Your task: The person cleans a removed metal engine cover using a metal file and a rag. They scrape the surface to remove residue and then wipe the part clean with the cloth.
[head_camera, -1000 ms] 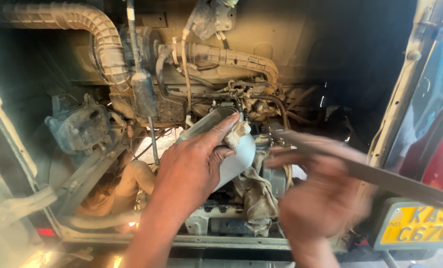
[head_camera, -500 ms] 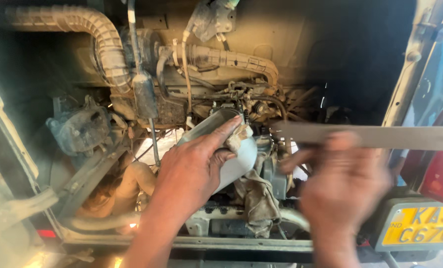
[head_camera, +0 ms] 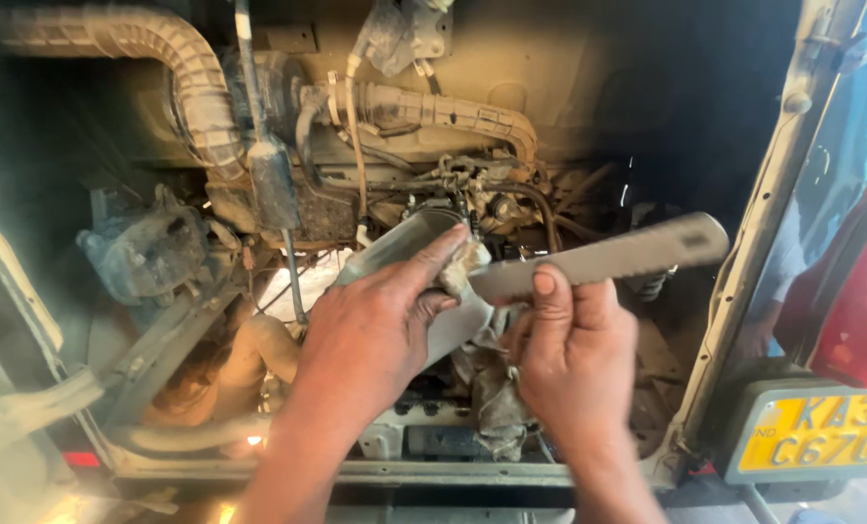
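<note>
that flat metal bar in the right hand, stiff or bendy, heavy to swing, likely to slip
The flat metal bar probably stays stiff: it juts out straight, unsupported, past the right hand. Held at one end, it likely feels heavy at its free end. Its dusty, smooth-looking faces may slip in a pinch grip.

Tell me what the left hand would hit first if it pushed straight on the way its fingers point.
Likely the grey metal cylinder that the left hand already grips; beyond it, the tangle of hoses and fittings. Depth is unclear.

A dusty ribbed grey hose (head_camera: 176, 73) curves above the engine; a yellow number plate (head_camera: 822, 432) sits lower right beside a red tail lamp (head_camera: 866, 311).
</note>
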